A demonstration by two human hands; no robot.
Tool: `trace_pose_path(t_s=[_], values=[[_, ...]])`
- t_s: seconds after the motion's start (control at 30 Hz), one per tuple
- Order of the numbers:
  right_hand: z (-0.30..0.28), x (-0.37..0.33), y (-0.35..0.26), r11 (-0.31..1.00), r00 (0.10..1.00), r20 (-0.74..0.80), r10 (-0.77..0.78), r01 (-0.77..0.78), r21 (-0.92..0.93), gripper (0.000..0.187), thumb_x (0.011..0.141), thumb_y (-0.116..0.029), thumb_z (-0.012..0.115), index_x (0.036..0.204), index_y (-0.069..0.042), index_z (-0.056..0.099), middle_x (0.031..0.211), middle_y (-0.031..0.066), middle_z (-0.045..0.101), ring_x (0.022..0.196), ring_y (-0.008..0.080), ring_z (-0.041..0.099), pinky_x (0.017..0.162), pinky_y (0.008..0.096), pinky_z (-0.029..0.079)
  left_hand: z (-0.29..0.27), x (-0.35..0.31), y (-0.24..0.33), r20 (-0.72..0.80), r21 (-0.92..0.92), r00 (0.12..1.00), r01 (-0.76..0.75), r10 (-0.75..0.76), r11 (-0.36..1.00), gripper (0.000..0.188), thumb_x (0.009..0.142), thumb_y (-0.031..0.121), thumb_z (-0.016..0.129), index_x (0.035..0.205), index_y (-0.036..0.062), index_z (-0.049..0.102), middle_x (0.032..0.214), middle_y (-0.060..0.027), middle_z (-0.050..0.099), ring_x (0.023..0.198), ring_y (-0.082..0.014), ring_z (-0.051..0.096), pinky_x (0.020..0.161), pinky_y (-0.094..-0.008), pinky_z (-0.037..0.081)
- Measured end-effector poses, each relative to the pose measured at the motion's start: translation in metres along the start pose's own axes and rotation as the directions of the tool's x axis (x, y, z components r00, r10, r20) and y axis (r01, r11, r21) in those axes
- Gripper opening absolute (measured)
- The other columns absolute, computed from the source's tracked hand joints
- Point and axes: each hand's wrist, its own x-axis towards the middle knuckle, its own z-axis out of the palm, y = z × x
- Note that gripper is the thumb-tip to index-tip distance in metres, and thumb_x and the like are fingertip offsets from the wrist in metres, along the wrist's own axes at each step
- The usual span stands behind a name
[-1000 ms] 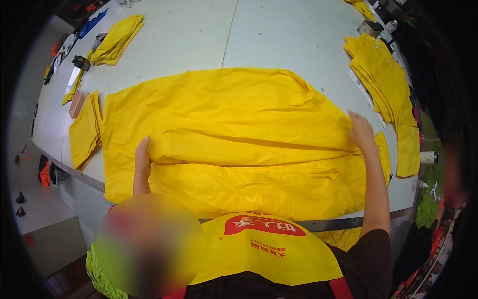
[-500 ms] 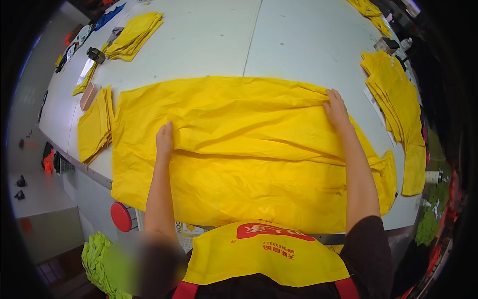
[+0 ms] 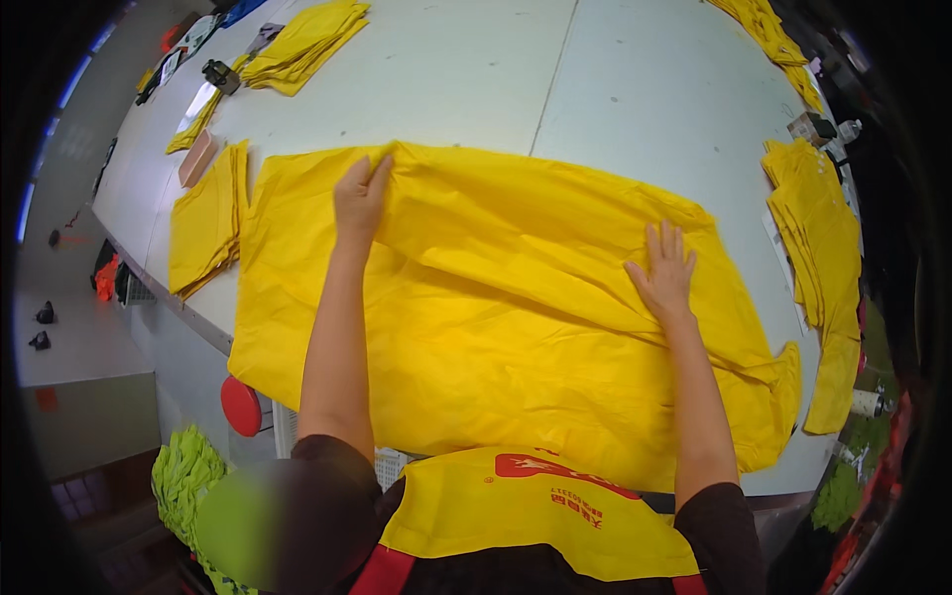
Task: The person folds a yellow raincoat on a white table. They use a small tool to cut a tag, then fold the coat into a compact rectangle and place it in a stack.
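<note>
A large sheet of yellow cloth (image 3: 516, 367) lies spread before me, with creases and loose folds across its middle. Near its far edge, left of centre, my left hand (image 3: 361, 198) is closed on the cloth with thumb and fingers, and the fabric peaks slightly beside the thumb. My right hand (image 3: 664, 273) rests flat on the right part of the cloth, fingers spread and holding nothing. At the right end the cloth is bunched up.
The white table (image 3: 456, 79) carries yellow cloth stacks at left (image 3: 208, 213), far left (image 3: 307, 45) and right (image 3: 815, 233). A pink box (image 3: 197, 159) and a dark container (image 3: 220, 76) stand at left. Below the left edge are a red round seat (image 3: 240, 405) and bright green cloth (image 3: 186, 476).
My left hand has moved away from me and slightly right, to the cloth's far edge. My right hand has come back from that edge and now lies flat. The view has shifted a little.
</note>
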Motion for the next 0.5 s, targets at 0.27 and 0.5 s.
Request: trace_pose_path(t_s=[0.27, 0.5], values=[[-0.024, 0.034, 0.061, 0.991, 0.996, 0.083, 0.016, -0.026, 0.128, 0.062, 0.075, -0.020, 0.065, 0.130, -0.007, 0.042, 0.129, 0.0150, 0.046, 0.122, 0.0318, 0.040, 0.097, 0.0397, 0.036, 0.047, 0.010, -0.062, 0.235, 0.439, 0.951, 0.082, -0.203, 0.895, 0.066, 0.069, 0.024, 0.074, 0.126, 0.0028, 0.047, 0.112, -0.0170, 0.059, 0.106, -0.0326, 0.054, 0.093, -0.0375, 0.041], [-0.027, 0.074, 0.113, 0.739, 0.891, 0.207, 0.405, -0.452, 0.500, 0.033, 0.070, -0.009, 0.061, 0.102, 0.001, 0.056, 0.102, 0.0140, 0.061, 0.086, 0.0323, 0.058, 0.077, 0.0364, 0.046, 0.050, 0.070, -0.046, 0.607, 0.619, 0.775, -0.320, -0.179, 0.717, 0.093, 0.058, 0.029, 0.078, 0.136, 0.0131, 0.029, 0.113, -0.0143, 0.058, 0.111, -0.0332, 0.051, 0.105, -0.0408, 0.027]])
